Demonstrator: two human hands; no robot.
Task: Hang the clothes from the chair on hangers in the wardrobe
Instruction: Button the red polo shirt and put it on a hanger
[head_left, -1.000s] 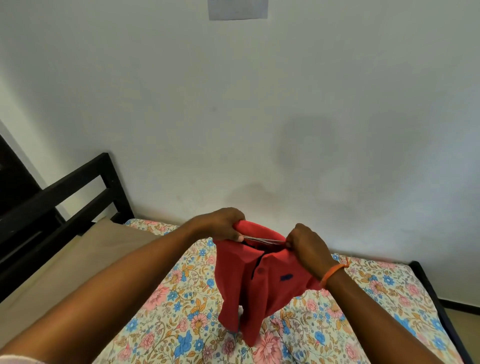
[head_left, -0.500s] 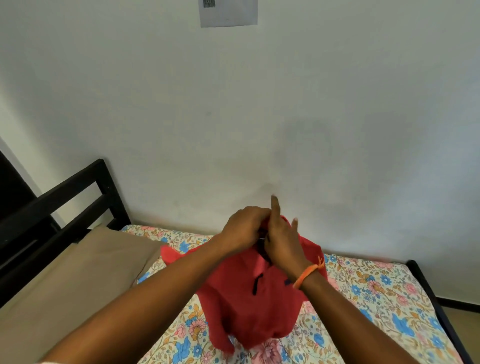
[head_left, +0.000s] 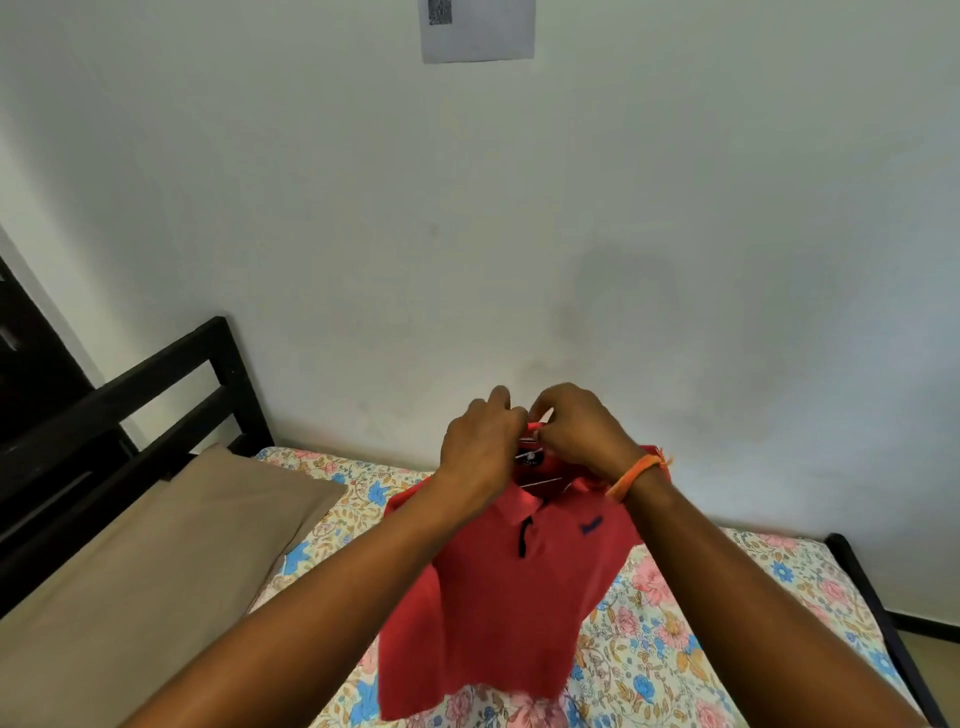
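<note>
A red polo shirt (head_left: 498, 587) with a dark placket and a small blue chest logo hangs in the air above the bed, its front facing me. A thin wire of a hanger (head_left: 543, 480) shows inside the collar opening. My left hand (head_left: 480, 441) and my right hand (head_left: 582, 431), which wears an orange wrist band, pinch together at the top of the collar, where a bit of red hanger hook peeks out between the fingers. The hanger's shoulders are hidden inside the shirt.
Below lies a bed with a floral sheet (head_left: 665, 623) and a tan pillow (head_left: 156, 561) at the left. A black bed frame (head_left: 171, 384) rises at the left and a black rail (head_left: 878, 618) at the right. A white wall with a paper sheet (head_left: 478, 28) stands close ahead.
The shirt was bunched between my spread hands; both hands came together at the collar and lifted, and the shirt now hangs spread out with its front flat.
</note>
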